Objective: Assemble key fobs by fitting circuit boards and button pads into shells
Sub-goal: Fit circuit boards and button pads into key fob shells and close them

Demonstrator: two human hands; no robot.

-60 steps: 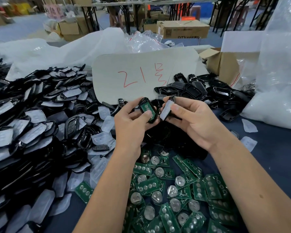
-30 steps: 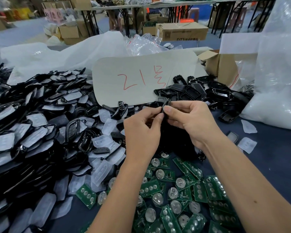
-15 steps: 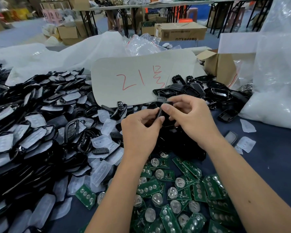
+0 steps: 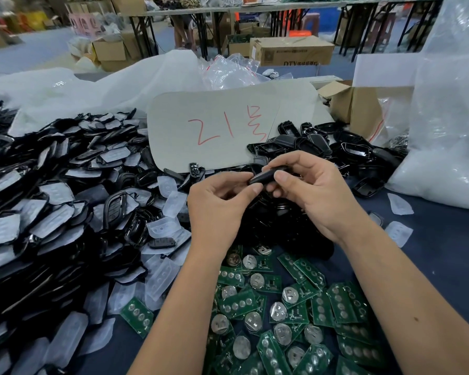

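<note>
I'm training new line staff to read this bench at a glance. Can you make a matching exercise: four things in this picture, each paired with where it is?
Things:
1. black fob shell
2. green circuit boards
3. card with red writing
4. cardboard box

Places:
A. propped up beyond the hands
B. far right, beside the white plastic bag
C. pinched between left hand and right hand
D. heaped on the blue table nearest the camera

Pairs: 1-C, 2-D, 3-A, 4-B
</note>
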